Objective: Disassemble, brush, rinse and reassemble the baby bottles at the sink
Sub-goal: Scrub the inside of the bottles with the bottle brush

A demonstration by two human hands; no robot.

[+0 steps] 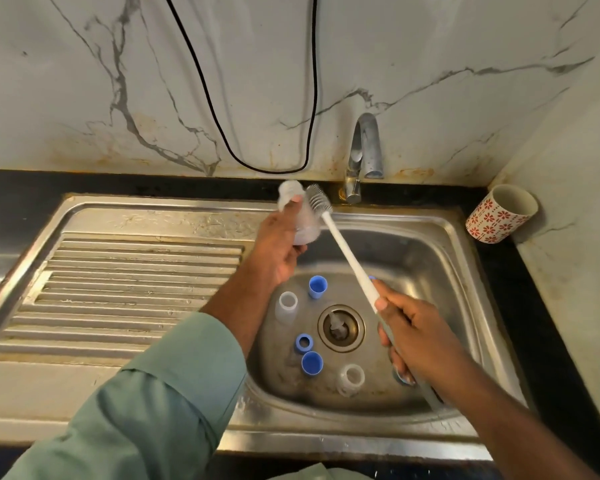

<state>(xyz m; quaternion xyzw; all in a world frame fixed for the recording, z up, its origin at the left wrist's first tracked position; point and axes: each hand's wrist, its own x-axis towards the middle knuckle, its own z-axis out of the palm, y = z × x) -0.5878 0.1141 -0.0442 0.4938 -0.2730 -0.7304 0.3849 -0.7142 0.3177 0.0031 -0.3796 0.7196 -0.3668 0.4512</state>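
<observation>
Holding a clear baby bottle (300,216) up over the sink (430,244), the left hand (278,251) grips it tight. The right hand (416,337) grips the brush (329,220), bristles beside the bottle.

The rectangular stainless-steel sink (465,258) is brushed metal, dull-shiny, with water stains and scuffs in the basin and a ribbed drainboard (136,292) pressed into the same sheet. The curved chrome tap (364,150) is glossy metal with spotting. The dark stone worktop (520,271) looks polished and speckled; the white marble-patterned wall (257,81) is smooth, with grey veins and rusty staining along its foot. The clear baby bottle (300,216) is cloudy translucent plastic; the long white bottle brush (343,247) has a smooth matt plastic handle and grey bristles. The blue caps (317,286) are matt opaque plastic. The red-flowered cup (499,213) looks glazed ceramic. The green sleeve (146,403) is soft matt cloth.
</observation>
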